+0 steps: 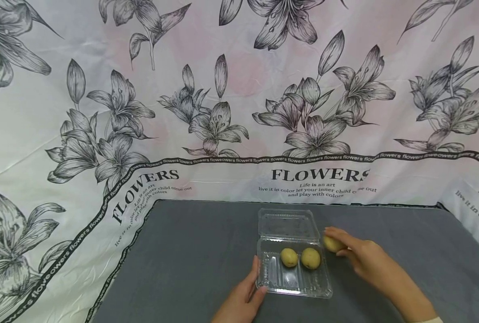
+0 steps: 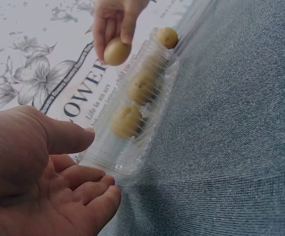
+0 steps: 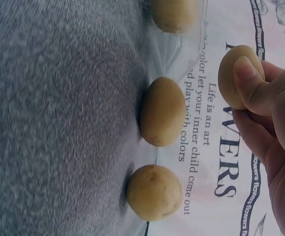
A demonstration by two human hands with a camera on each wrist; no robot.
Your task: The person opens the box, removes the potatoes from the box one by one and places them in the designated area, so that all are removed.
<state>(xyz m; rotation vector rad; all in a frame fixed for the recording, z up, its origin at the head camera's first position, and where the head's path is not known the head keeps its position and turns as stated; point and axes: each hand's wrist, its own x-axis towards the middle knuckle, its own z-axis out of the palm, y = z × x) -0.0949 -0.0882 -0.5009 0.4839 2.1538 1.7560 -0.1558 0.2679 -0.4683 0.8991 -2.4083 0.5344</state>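
My right hand [image 1: 366,258] pinches a small yellow potato [image 3: 233,76] between thumb and fingers, above the table just right of a clear plastic box [image 1: 277,287]. Inside the box are a potato [image 1: 289,257] at the middle and another potato [image 1: 310,258] to its right. At the box's left side is my left hand [image 1: 241,296], fingers extended along the edge and thumb by the near corner. The left wrist view shows its fingers loosely bent, with nothing gripped. In the right wrist view, an oblong potato [image 3: 163,112] and a rounder potato [image 3: 154,192] rest on the table outside the box.
The box's hinged lid [image 1: 287,224] lies folded back on its far side. A grey cloth [image 1: 191,255] covers the table. Behind it hangs a white curtain [image 1: 223,179] printed with flowers and lettering, bordering the table's back and left edges.
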